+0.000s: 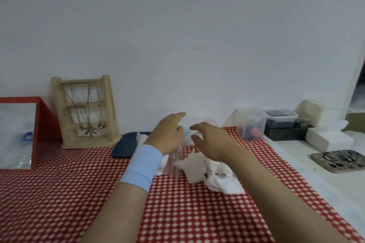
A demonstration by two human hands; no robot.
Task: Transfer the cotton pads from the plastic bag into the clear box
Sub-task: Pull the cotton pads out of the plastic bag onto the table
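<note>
A white crumpled heap of cotton pads (213,177) lies on the red checked cloth (177,213). Touching the heap's left edge stands a clear plastic piece (174,163); it is too blurred to tell whether it is the bag or the box. Just above the heap the right hand (212,141) hovers with its fingers loosely curled, gripping nothing. Up and left of the heap, the left hand (169,134), with a pale blue wristband (141,165), reaches forward with straight fingers. The two hands are apart, and I cannot tell whether the left palm touches the plastic. Further left of the heap lies a dark blue pouch (124,146), then a wooden jewellery stand (85,112). Well to the heap's right sits a clear tub (251,124).
</note>
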